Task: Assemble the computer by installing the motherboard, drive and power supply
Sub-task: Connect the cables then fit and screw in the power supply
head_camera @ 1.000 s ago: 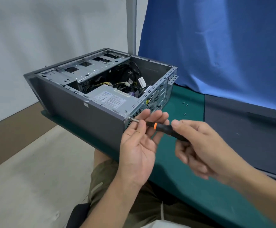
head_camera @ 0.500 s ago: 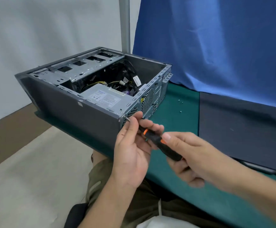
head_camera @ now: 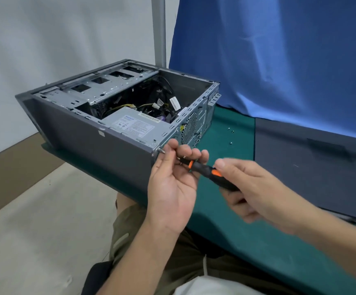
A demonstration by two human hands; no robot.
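Note:
An open grey computer case [head_camera: 92, 143] lies on its side at the near corner of the green table [head_camera: 232, 201]. Inside it a silver power supply [head_camera: 134, 124] with a label sits at the near rear corner, with cables [head_camera: 151, 103] and a metal drive cage [head_camera: 100, 88] behind. A screw [head_camera: 159, 150] sticks out of the case's rear corner. My left hand [head_camera: 173, 179] pinches the shaft of a black and orange screwdriver [head_camera: 207, 171] near its tip, at that screw. My right hand [head_camera: 251, 188] grips the screwdriver's handle.
A dark grey side panel [head_camera: 313, 167] lies flat on the table to the right. Several loose screws [head_camera: 230, 135] lie on the green surface between case and panel. A blue cloth [head_camera: 279, 60] hangs behind. The case overhangs the table's left edge above the floor.
The view has shifted slightly. The screwdriver has tilted, its handle now lower, while its tip stays at the rear corner screw. Both hands keep their hold.

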